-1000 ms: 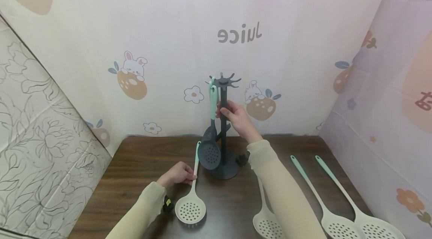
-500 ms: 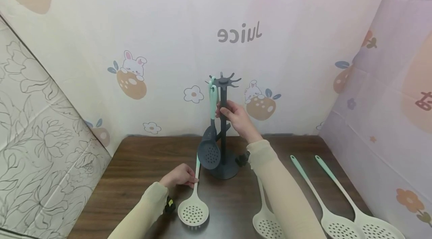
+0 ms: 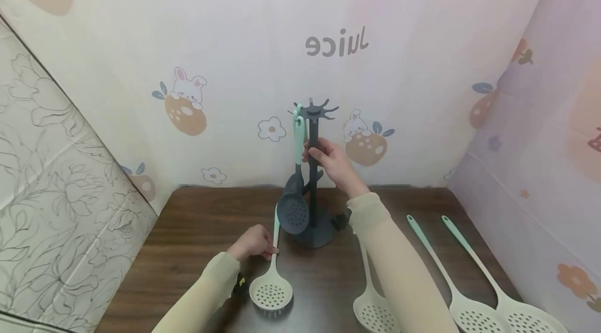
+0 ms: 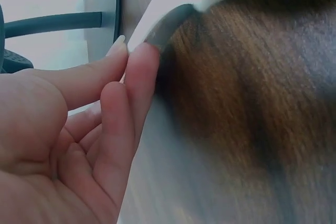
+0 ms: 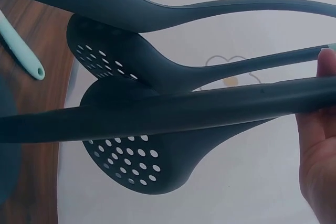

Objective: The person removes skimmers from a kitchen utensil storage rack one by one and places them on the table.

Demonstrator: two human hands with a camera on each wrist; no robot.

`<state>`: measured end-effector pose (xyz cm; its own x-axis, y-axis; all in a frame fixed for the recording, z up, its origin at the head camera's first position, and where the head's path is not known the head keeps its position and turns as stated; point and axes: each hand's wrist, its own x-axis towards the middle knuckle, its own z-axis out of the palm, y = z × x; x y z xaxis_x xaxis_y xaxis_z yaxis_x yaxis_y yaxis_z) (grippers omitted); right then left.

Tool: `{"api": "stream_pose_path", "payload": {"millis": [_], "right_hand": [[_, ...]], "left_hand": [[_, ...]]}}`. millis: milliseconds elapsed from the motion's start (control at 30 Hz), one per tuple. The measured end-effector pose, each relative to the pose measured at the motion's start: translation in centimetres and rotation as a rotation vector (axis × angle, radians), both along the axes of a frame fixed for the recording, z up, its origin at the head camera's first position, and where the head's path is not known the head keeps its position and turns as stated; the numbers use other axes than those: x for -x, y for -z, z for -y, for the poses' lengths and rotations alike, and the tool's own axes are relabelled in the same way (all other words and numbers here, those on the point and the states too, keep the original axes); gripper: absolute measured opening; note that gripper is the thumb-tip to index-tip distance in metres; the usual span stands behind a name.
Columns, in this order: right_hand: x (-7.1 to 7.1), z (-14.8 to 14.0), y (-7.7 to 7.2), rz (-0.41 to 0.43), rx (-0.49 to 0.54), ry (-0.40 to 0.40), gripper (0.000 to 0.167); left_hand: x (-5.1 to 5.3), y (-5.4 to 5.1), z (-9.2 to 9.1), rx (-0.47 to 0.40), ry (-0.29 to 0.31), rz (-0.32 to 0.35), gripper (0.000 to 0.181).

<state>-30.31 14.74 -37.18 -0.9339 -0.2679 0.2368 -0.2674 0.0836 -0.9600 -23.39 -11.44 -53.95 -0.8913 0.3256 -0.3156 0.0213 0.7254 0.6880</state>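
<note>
A person's left hand (image 3: 255,242) pinches a white skimmer (image 3: 271,277) by its handle (image 3: 276,234), left of a dark rack (image 3: 315,239) on the counter (image 3: 206,218). The right hand (image 3: 336,165) grips the rack's post (image 3: 313,200) beside hanging utensils (image 3: 293,213).

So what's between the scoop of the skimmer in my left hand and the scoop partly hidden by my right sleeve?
Bare table: in the head view, nothing else shows between the held scoop and the partly hidden scoop.
</note>
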Motion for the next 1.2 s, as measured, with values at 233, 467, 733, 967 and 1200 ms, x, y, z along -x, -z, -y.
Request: {"api": "stream_pose_path", "payload": {"millis": [233,467,733,967,1200], "right_hand": [[-0.1,0.1,-0.4,0.003,0.008,-0.019,0.03],[-0.1,0.1,-0.9,-0.009,-0.015,-0.012,0.035],[-1.4,0.8,-1.7,-0.151,-0.231,0.168,0.04],[-3.0,2.5,-2.2,-0.486,-0.423,0.491,0.026],[-3.7,4.1,-2.0,-0.514,-0.481,0.639,0.018]], "left_hand": [[0.1,-0.3,-0.1,0.056,-0.03,-0.002,0.024],[0.4,-0.3,-0.2,0.06,-0.028,-0.032,0.024],[0.9,-0.5,0.0,0.061,-0.048,0.008,0.023],[0.7,-0.3,-0.3,0.045,-0.038,0.027,0.024],[0.5,-0.5,-0.5,0.059,-0.034,0.012,0.026]]}}
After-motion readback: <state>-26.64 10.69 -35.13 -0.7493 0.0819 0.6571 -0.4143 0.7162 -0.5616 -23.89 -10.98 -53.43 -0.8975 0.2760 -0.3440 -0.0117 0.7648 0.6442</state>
